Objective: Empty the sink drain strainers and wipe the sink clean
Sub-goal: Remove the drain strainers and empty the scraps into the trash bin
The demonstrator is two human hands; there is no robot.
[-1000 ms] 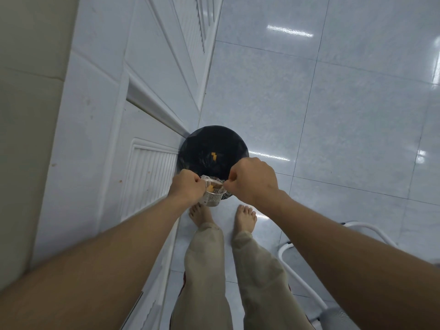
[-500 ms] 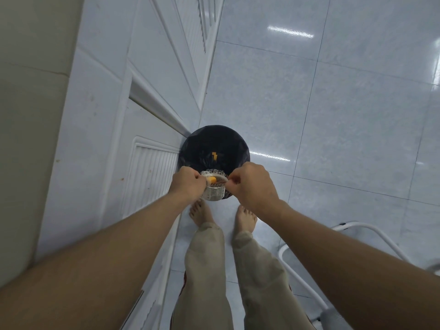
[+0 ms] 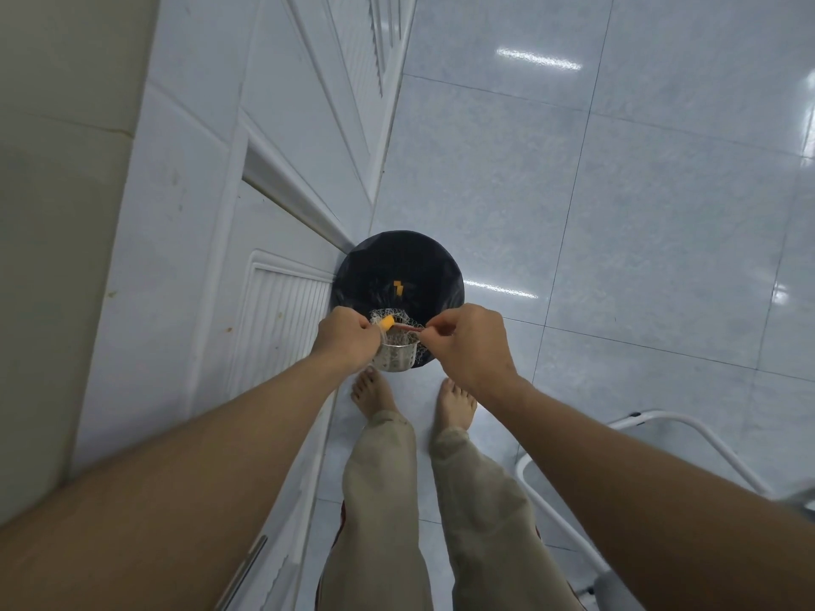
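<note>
I hold a perforated metal sink strainer (image 3: pixel 394 357) over the near rim of a black-lined trash bin (image 3: pixel 399 264) on the floor. My left hand (image 3: pixel 345 339) grips the strainer's left rim. My right hand (image 3: pixel 468 343) pinches the mesh net liner (image 3: pixel 388 317) at the strainer's right edge and stretches it across the top. An orange food scrap (image 3: pixel 387 322) sits in the net next to my left thumb. More orange scraps (image 3: pixel 399 287) lie at the bottom of the bin.
White cabinet doors (image 3: pixel 211 240) run along the left, close to the bin. My bare feet (image 3: pixel 412 396) stand just behind the bin on the pale tiled floor (image 3: pixel 617 191). A white tubular frame (image 3: pixel 573 500) stands at the lower right.
My hands have drawn apart, the right one pulling the net liner out to the right. The strainer and the orange scrap in the net now show between them.
</note>
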